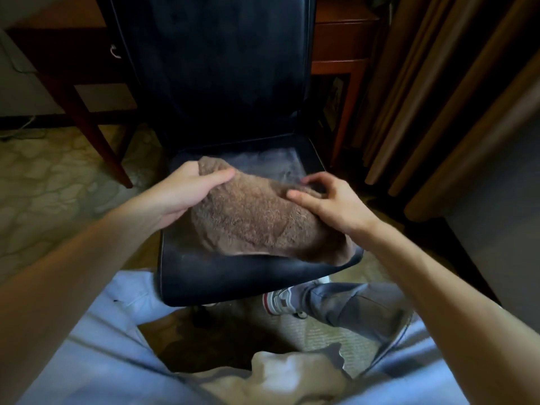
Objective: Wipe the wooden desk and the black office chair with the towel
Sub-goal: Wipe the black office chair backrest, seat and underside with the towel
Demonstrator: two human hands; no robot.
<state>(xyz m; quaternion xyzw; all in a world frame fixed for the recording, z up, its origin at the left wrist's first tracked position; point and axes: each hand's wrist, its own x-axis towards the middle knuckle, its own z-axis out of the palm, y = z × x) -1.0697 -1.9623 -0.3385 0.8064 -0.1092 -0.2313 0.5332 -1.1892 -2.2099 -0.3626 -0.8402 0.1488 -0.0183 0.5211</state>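
Diagonally, the towel [257, 217] runs far-left to near-right.

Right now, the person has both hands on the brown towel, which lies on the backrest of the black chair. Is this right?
Not quite: in the head view the brown towel lies on the seat of the black chair, not on its backrest. The left hand and the right hand are both on it.

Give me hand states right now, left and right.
Left hand: grips the brown towel at its left end, over the black office chair seat.
Right hand: on the towel's right end, fingers curled; grip cannot be told.
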